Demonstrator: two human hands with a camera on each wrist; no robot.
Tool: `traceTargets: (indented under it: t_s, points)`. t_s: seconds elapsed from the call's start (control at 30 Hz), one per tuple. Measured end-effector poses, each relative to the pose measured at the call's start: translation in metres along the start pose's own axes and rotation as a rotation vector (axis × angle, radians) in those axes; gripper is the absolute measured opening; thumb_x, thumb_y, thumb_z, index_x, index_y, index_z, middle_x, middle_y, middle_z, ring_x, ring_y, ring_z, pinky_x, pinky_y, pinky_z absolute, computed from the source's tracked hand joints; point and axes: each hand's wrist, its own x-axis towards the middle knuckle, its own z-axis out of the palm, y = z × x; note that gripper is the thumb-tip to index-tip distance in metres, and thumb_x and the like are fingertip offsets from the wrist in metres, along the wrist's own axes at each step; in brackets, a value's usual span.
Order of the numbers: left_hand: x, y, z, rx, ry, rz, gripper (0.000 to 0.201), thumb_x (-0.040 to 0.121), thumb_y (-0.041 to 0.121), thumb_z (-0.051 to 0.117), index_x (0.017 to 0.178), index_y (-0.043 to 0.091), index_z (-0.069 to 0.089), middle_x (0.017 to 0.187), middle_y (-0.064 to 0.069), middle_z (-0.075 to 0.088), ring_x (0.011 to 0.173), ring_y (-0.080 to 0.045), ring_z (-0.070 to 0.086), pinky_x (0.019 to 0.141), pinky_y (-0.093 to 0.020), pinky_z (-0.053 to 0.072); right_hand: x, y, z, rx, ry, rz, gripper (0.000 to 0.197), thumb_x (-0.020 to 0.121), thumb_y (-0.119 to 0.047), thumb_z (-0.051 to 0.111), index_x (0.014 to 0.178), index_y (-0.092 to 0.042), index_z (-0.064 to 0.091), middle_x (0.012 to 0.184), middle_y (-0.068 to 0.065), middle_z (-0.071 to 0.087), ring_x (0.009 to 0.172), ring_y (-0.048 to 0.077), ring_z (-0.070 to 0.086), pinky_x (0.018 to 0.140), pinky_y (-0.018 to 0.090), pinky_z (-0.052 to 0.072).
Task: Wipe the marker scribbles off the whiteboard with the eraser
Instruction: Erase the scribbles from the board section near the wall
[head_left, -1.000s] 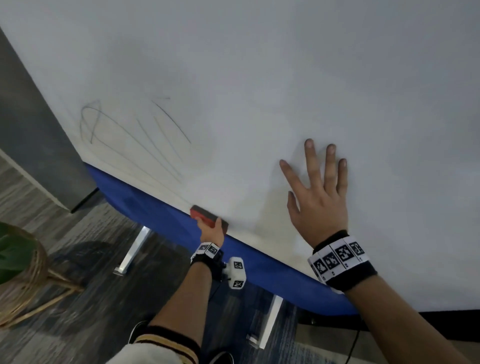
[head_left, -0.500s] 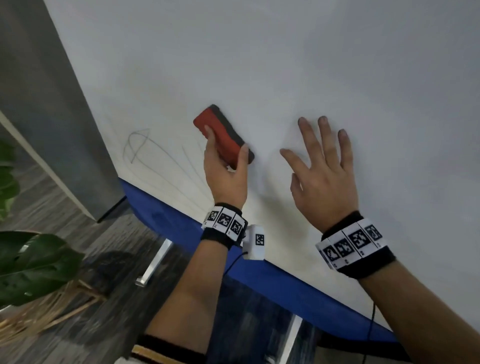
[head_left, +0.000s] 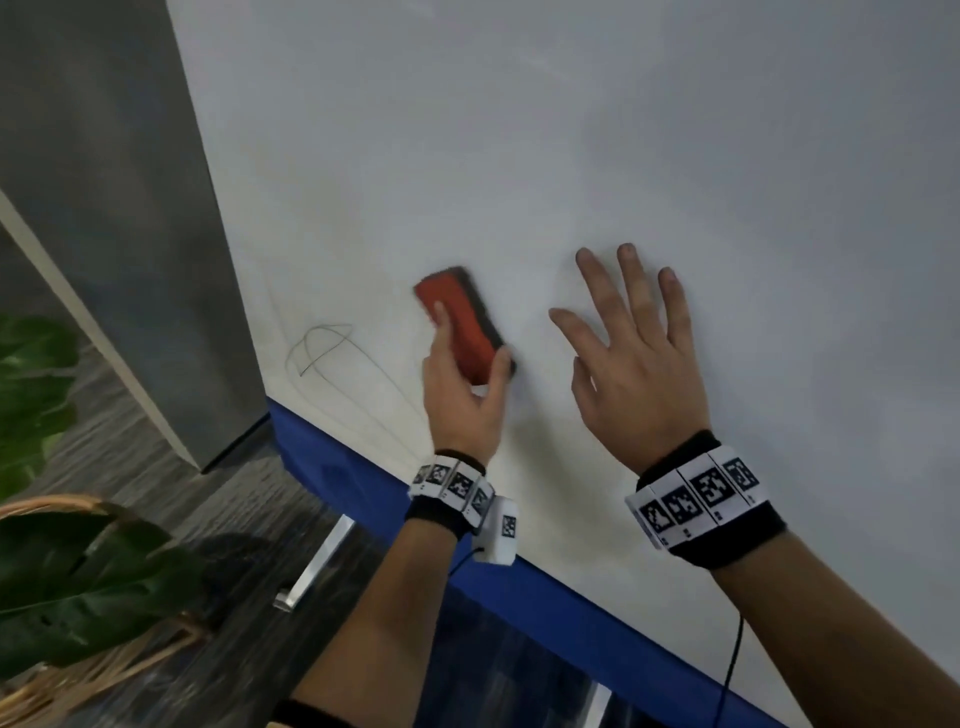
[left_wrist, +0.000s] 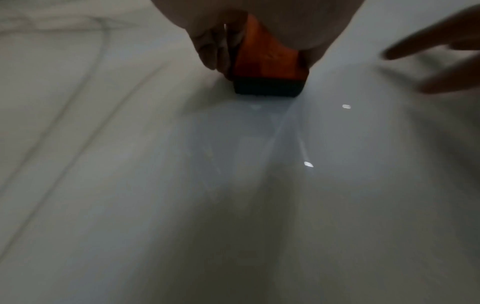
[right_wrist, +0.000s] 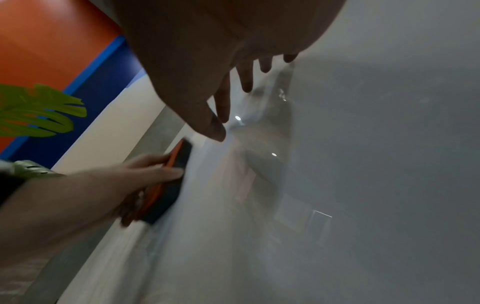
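A red eraser (head_left: 460, 322) with a dark felt side lies flat against the whiteboard (head_left: 623, 156), and my left hand (head_left: 462, 395) grips it by its long edges. In the left wrist view the eraser (left_wrist: 267, 67) shows its felt edge on the board between my fingers. Thin grey marker scribbles (head_left: 322, 348) remain near the board's lower left corner, left of the eraser. My right hand (head_left: 634, 364) lies with fingers spread against the board, just right of the eraser. The right wrist view shows the eraser (right_wrist: 171, 181) held in the left hand.
A blue ledge (head_left: 571, 618) runs along the board's bottom edge, on metal legs (head_left: 317, 566). A grey wall panel (head_left: 130, 208) stands left of the board. A leafy plant (head_left: 78, 571) in a wicker basket (head_left: 62, 675) sits on the floor at lower left.
My left hand lifted the eraser from the blue ledge up onto the board and is sliding it there. Several scribble lines in the middle are gone. The right hand stays pressed on the board.
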Motion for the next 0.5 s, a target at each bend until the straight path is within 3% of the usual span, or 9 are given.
traceTargets:
  t_s: [0.07,0.13,0.23,0.37,0.5]
  points:
    - [0.006,-0.026,-0.005,-0.135,0.084,-0.163,0.082,0.099,0.040,0.064,0.162,0.037,0.013,0.128,0.029,0.050,0.115,0.001,0.060,0.101,-0.024,0.051,0.000,-0.001,0.002,0.003,0.000,0.009,0.047,0.083,-0.004,0.062,0.129,-0.017,0.064,0.166,0.015,0.026,0.154,0.040,0.019,0.126,0.057,0.010]
    - [-0.011,-0.054,-0.001,-0.170,0.130,-0.301,0.081,0.102,0.034,0.061,0.163,0.036,0.009,0.131,0.014,0.058,0.112,-0.005,0.065,0.102,-0.028,0.053,-0.006,-0.003,0.007,0.003,-0.008,0.007,0.049,0.083,-0.003,0.061,0.129,-0.018,0.063,0.167,0.015,0.024,0.154,0.040,0.019,0.127,0.055,0.008]
    - [-0.061,-0.093,0.009,-0.055,0.037,-0.456,0.082,0.102,0.032,0.061,0.163,0.032,0.007,0.126,0.001,0.064,0.100,-0.011,0.067,0.102,-0.038,0.056,-0.016,-0.004,0.015,-0.016,-0.042,-0.001,0.056,0.084,-0.001,0.061,0.137,-0.020,0.059,0.168,0.015,0.020,0.155,0.039,0.016,0.127,0.053,0.005]
    - [-0.128,-0.116,0.017,0.006,-0.146,-0.497,0.085,0.099,0.028,0.066,0.160,0.038,0.008,0.124,-0.004,0.066,0.102,-0.010,0.067,0.098,-0.045,0.058,-0.019,-0.005,0.021,-0.024,-0.030,-0.003,0.058,0.084,-0.002,0.062,0.139,-0.022,0.058,0.167,0.015,0.021,0.154,0.038,0.016,0.127,0.052,0.006]
    - [-0.095,-0.097,0.022,-0.106,-0.044,-0.383,0.082,0.098,0.035,0.066,0.160,0.040,0.012,0.132,-0.003,0.063,0.109,-0.008,0.066,0.098,-0.025,0.056,-0.021,-0.004,0.021,-0.019,-0.025,-0.011,0.058,0.084,-0.003,0.063,0.138,-0.023,0.059,0.167,0.013,0.022,0.155,0.037,0.015,0.127,0.051,0.006]
